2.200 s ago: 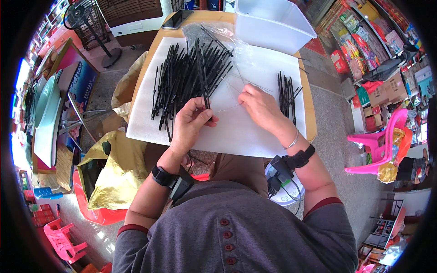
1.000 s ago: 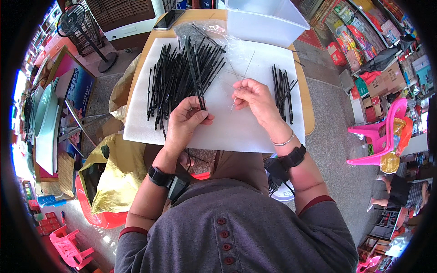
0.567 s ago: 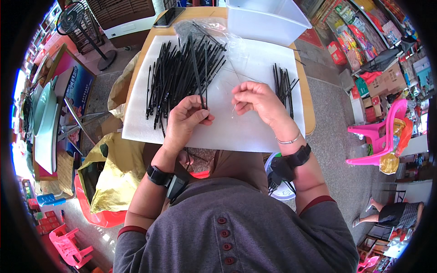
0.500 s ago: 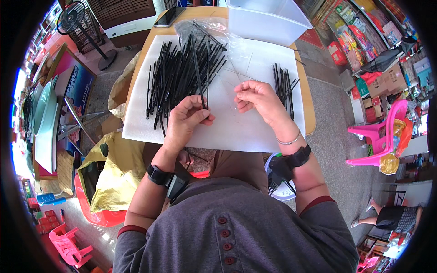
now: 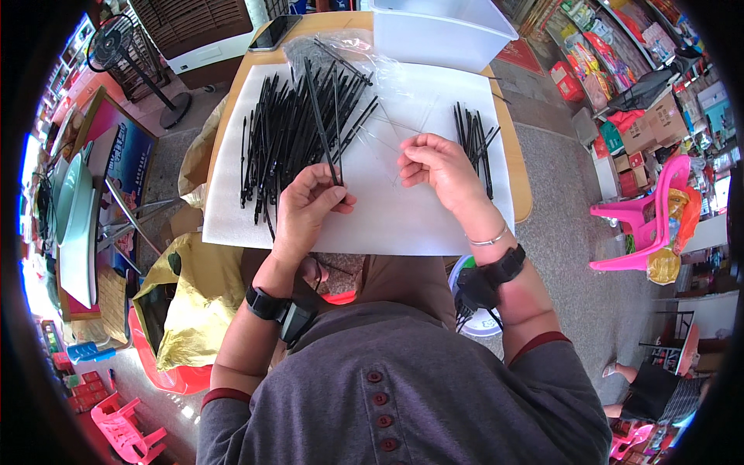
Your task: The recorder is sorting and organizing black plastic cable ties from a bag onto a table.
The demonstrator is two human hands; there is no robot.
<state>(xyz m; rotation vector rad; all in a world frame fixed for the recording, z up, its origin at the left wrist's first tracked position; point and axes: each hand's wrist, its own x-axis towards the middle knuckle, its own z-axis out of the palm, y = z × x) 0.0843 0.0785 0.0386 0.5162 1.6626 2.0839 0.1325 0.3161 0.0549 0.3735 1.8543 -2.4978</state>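
Note:
A large pile of black thin sticks (image 5: 298, 128) lies on a white foam sheet (image 5: 387, 221) covering the table. My left hand (image 5: 306, 209) pinches one black stick (image 5: 319, 124) that stands out from the pile's near edge. My right hand (image 5: 438, 167) is closed on a thin clear wire (image 5: 380, 143) that runs left across the sheet. A small bundle of black sticks (image 5: 474, 143) lies just right of my right hand.
A white plastic bin (image 5: 442, 35) stands at the table's far edge, with a crumpled clear bag (image 5: 341, 50) and a phone (image 5: 273, 31) beside it. A yellow sack (image 5: 198, 302) and red basin lie at the left. Pink chairs (image 5: 651, 217) are at the right.
My right hand has moved left from the small bundle toward the sheet's middle, now pinching the thin wire. My left hand stays at the big pile's edge with its stick.

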